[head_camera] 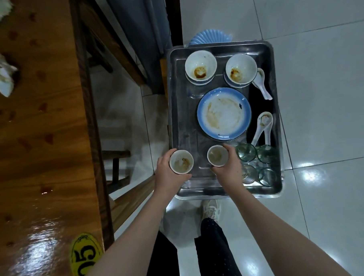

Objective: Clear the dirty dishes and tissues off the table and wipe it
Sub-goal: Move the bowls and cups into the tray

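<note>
Table [40, 123] on my left has crumpled tissues [2, 72] on it, metal tray [188, 121] beside it holds the blue plate [224, 114]. Left hand [168, 176] is wrapped round one dirty cup [181, 161] at the tray's near edge, right hand [228, 169] round a second cup [217, 156] inside it

left hand [168, 175] gripping cup [181, 161], right hand [230, 170] gripping second cup [217, 156], steel tray [182, 121]

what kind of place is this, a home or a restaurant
Probably a restaurant: a yellow number tag on the wooden table, and a metal tray holding dirty bowls and a plate.
</note>
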Tool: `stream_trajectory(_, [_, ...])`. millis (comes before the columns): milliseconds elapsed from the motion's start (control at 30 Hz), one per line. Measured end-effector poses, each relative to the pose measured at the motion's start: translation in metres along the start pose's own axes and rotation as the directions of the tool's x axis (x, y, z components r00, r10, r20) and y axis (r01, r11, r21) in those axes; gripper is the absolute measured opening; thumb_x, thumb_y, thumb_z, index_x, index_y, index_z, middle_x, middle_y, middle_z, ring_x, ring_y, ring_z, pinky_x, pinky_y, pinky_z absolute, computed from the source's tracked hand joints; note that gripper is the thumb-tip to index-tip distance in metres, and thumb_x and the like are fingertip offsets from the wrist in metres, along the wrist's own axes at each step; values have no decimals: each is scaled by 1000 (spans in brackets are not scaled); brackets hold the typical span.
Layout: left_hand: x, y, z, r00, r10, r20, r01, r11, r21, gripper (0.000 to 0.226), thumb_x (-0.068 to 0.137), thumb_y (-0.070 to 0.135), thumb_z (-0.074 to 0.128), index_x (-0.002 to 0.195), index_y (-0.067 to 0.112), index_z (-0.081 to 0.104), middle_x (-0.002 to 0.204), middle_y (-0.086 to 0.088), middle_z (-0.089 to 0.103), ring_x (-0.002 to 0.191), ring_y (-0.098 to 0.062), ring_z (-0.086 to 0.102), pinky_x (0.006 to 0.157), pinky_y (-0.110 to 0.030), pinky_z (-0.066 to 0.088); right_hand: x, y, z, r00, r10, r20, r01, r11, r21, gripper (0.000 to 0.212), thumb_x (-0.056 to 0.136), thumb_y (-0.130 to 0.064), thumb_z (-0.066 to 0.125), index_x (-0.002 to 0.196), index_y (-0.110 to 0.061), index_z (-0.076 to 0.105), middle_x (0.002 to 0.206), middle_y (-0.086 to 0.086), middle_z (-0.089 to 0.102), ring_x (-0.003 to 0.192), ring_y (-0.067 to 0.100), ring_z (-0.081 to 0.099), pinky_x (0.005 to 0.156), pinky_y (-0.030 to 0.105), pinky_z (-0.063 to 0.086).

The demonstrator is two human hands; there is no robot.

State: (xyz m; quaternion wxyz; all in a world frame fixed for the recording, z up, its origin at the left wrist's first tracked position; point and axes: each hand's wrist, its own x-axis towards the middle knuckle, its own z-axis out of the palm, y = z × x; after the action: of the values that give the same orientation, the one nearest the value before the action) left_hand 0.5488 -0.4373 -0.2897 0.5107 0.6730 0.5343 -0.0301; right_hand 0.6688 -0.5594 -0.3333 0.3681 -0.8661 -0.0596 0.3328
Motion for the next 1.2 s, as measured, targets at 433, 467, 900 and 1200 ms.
stream_trajectory(433, [-4, 10, -4, 999, -5, 32, 6, 1000, -26, 79, 59, 5, 89, 122, 33, 51, 118, 7, 47, 108, -16, 50, 92, -32, 45, -31, -25, -32, 999, -7, -52, 11, 996, 90, 57, 77, -2, 70, 124, -30, 51, 102, -30, 51, 101, -2, 49, 86, 15, 37])
stream_trajectory(467, [-5, 12, -3, 999, 0, 42, 0, 1000, -17, 80, 59, 5, 89, 124, 31, 52, 119, 7, 46, 108, -15, 49, 90, -30, 43, -33, -27, -37, 998, -1, -57, 7, 995, 101, 57, 78, -3, 71, 125, -28, 51, 104, -28, 51, 103, -2, 48, 90, 20, 39])
stream_trajectory(900, [19, 13, 27, 995, 20, 98, -30, 994, 108, 86, 64, 4, 86, 139, 23, 47, 135, -2, 49, 119, -20, 48, 90, -24, 36, -25, -13, -75, 991, -37, -129, 65, 972, 228, 48, 78, -2, 69, 111, -34, 56, 108, -18, 62, 105, 3, 59, 89, 23, 48])
stream_trajectory(1200, [25, -1, 46, 996, 19, 88, -32, 989, 147, 85, 63, 2, 86, 136, 24, 47, 134, -3, 50, 118, -21, 48, 88, -25, 36, -20, -8, -86, 992, -35, -117, 64, 967, 246, 50, 79, 0, 70, 107, -38, 54, 105, -24, 60, 104, -1, 58, 80, 9, 44])
